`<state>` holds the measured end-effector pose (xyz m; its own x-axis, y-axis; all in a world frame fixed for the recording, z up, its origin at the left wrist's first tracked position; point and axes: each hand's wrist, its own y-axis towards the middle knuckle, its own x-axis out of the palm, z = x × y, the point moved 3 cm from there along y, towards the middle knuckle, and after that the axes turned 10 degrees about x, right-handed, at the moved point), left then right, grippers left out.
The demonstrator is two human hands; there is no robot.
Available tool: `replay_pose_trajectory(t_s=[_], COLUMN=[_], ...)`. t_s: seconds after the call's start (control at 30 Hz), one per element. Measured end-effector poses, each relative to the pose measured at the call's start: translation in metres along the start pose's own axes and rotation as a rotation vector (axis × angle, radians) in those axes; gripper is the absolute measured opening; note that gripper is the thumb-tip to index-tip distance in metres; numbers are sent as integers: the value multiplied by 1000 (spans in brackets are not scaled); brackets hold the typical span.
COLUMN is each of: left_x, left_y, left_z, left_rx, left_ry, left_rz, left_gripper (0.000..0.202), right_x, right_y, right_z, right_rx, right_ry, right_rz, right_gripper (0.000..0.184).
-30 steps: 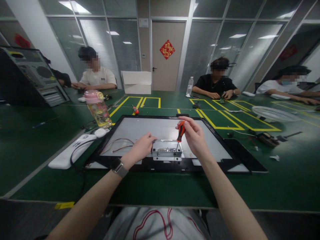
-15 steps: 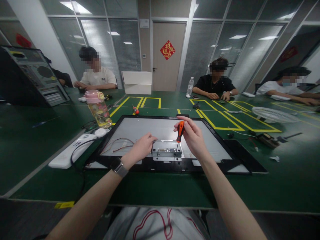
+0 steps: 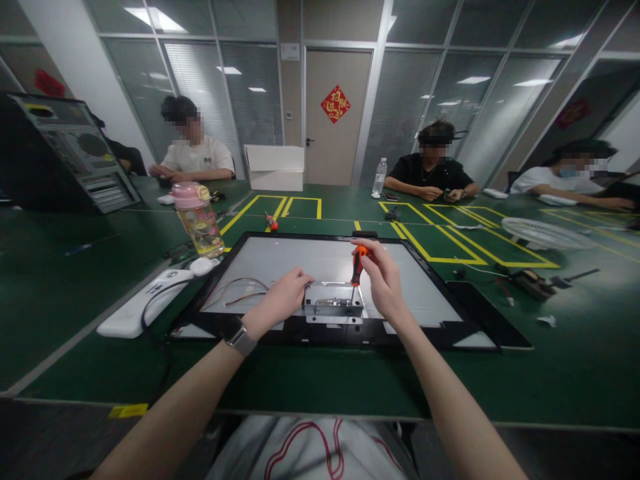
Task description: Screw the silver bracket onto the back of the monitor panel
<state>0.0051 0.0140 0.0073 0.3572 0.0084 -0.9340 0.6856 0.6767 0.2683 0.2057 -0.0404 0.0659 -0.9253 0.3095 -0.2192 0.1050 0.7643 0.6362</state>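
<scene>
Clamped in the person's right hand (image 3: 386, 283), a small orange-and-black screwdriver (image 3: 357, 268) stands nearly upright, its thin shaft reaching down to the right end of a silver, box-shaped metal bracket (image 3: 327, 311). The left hand (image 3: 286, 295), fingers together, touches the bracket's left end; whether it pinches it or merely rests there, I cannot tell. A dark, square watch on a grey band (image 3: 242, 339) circles that wrist. Under both hands, the bracket sits toward the near edge of a wide, pale grey panel with a black frame (image 3: 285, 256), laid flat on a green table (image 3: 300, 380). Thin, dark reddish wires (image 3: 237, 280) curl across the panel, left of the bracket. To the panel's left lies a long white plastic block (image 3: 130, 312); a pink-lidded clear bottle (image 3: 204, 225) stands just beyond. Farther off are a white box (image 3: 276, 167), a clear water bottle (image 3: 380, 179) and seated people in white (image 3: 200, 159) and black (image 3: 427, 170). Behind, a pale door (image 3: 327, 157) bears a red diamond-shaped sign (image 3: 336, 105).
</scene>
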Motion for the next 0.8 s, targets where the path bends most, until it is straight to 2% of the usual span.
replay_pose_trajectory(t_s=[0.1, 0.17, 0.37, 0.43, 0.53, 0.63, 0.8], left_x=[1, 2, 1, 0, -1, -1, -1], left_y=[0, 0, 1, 1, 1, 1, 0], left_z=[0, -1, 0, 0, 1, 1, 1], left_rx=[12, 17, 2, -8, -15, -20, 1], left_ry=[2, 5, 5, 4, -2, -9, 5], left_rz=[8, 11, 4, -3, -5, -10, 7], left_gripper=[38, 38, 38, 38, 38, 39, 39], right_x=[2, 3, 1, -1, 1, 9, 23], right_y=[-2, -3, -4, -5, -5, -7, -10], right_z=[0, -2, -7, -7, -6, -2, 4], right_rx=[-45, -109, -256, -239, -144, -31, 22], right_ry=[-44, -130, -346, -332, -175, -5, 3], right_rz=[-54, -46, 127, 207, 292, 254, 159], right_gripper=[33, 34, 29, 28, 28, 28, 28])
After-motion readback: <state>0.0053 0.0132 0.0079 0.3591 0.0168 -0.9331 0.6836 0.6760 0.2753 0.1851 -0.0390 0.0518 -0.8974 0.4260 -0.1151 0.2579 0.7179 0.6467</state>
